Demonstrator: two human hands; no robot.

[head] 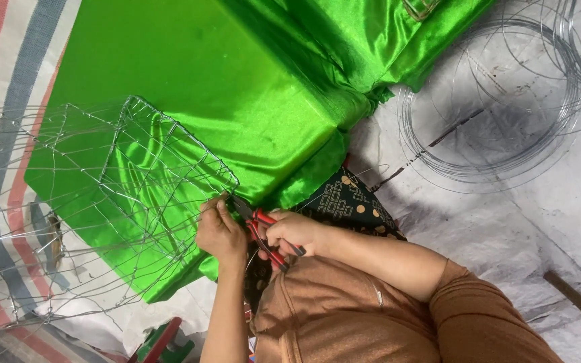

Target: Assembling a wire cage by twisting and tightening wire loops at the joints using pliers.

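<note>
My left hand (220, 232) pinches a corner of a thin wire frame (163, 168), a cage-like mesh of bent silver wire that spreads to the left. My right hand (292, 232) is closed on red-handled pliers (261, 232). The jaws point at the same corner of the frame, right beside my left fingers. Both hands sit close together above my brown-clad knee (331, 312). The frame lies over a shiny green satin cloth (203, 87).
Loose coils of silver wire (499, 101) lie on the grey floor sheet at the upper right. A striped red, blue and white tarp (8, 81) is at the left. Under my right wrist is a black patterned cloth (351, 202). A wooden stick (576, 302) lies at the lower right.
</note>
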